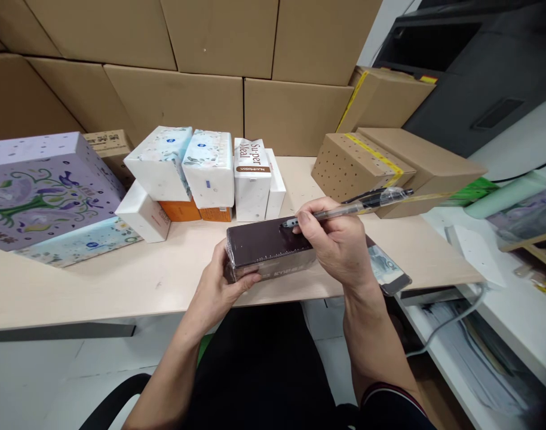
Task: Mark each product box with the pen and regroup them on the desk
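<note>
A dark brown box (268, 242) in clear wrap lies near the front edge of the wooden table (174, 292). Its left end is gripped by my left hand (221, 286), with the thumb on the front side and the fingers behind the end. My right hand (338, 239) pinches a pen (344, 209) over the right part of the box, and the pen's tip is at the dark top face. Some clear plastic film shows around the pen's far end. Part of the box is hidden behind my right hand.
Left on the table stand a purple patterned box (49, 185), tissue packs (208, 167) and a white box (252, 191). Brown cartons (358, 167) sit at the back right, before a carton wall (295, 113). A phone (385, 269) lies right of my right hand.
</note>
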A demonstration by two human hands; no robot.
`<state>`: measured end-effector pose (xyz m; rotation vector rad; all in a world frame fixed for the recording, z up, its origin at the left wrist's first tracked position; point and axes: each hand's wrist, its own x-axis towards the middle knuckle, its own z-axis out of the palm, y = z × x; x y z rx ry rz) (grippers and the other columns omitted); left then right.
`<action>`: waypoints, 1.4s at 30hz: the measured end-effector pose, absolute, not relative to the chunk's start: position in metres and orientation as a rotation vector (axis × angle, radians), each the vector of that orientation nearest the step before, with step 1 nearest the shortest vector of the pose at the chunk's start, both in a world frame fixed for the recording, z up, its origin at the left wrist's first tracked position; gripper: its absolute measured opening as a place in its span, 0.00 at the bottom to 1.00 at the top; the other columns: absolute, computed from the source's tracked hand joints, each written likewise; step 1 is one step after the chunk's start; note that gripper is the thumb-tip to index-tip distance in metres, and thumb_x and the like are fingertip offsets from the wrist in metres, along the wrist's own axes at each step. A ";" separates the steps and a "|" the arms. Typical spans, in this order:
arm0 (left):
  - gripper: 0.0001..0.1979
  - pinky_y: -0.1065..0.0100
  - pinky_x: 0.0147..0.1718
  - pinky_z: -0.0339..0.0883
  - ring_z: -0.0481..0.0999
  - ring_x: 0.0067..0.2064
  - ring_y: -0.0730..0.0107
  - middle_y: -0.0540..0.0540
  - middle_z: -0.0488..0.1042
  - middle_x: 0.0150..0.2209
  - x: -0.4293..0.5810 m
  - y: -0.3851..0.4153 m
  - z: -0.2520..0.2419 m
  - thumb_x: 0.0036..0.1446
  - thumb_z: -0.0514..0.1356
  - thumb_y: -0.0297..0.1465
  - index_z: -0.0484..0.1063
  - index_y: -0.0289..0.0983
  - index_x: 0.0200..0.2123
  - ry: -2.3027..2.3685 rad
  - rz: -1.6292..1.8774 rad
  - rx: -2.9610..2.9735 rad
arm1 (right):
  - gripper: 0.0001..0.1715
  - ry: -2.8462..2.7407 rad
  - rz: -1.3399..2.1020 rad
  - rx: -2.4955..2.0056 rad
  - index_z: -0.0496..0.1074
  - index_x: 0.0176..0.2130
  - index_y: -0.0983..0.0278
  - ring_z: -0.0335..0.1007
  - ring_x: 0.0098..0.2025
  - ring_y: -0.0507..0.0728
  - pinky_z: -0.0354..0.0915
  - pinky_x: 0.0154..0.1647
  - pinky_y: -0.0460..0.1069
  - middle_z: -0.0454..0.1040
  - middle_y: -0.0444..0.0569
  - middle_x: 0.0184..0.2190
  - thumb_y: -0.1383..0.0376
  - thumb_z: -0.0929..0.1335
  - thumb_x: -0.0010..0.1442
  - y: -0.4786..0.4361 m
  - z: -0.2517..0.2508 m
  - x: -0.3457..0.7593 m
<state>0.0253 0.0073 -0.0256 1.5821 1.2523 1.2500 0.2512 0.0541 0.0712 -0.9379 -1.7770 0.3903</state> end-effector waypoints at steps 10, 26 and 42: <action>0.35 0.56 0.53 0.80 0.81 0.56 0.54 0.42 0.76 0.56 0.028 0.008 -0.024 0.57 0.73 0.42 0.66 0.44 0.64 1.199 1.296 1.532 | 0.13 -1.266 0.605 -0.812 0.70 0.35 0.58 0.69 0.24 0.49 0.63 0.24 0.45 0.76 0.40 0.29 0.54 0.68 0.70 0.059 0.060 0.256; 0.36 0.56 0.56 0.77 0.79 0.57 0.56 0.41 0.75 0.56 0.029 0.013 -0.026 0.54 0.73 0.42 0.62 0.43 0.61 1.267 1.435 1.416 | 0.12 -1.967 0.325 -1.885 0.78 0.42 0.63 0.73 0.32 0.59 0.55 0.33 0.50 0.79 0.50 0.27 0.60 0.67 0.67 0.066 0.001 0.288; 0.33 0.54 0.64 0.70 0.74 0.62 0.56 0.41 0.73 0.58 0.032 0.016 -0.028 0.54 0.73 0.38 0.64 0.41 0.59 1.246 1.485 1.413 | 0.45 -1.833 0.134 -2.415 0.64 0.70 0.65 0.68 0.60 0.79 0.64 0.54 0.66 0.73 0.69 0.62 0.43 0.67 0.64 0.034 -0.001 0.379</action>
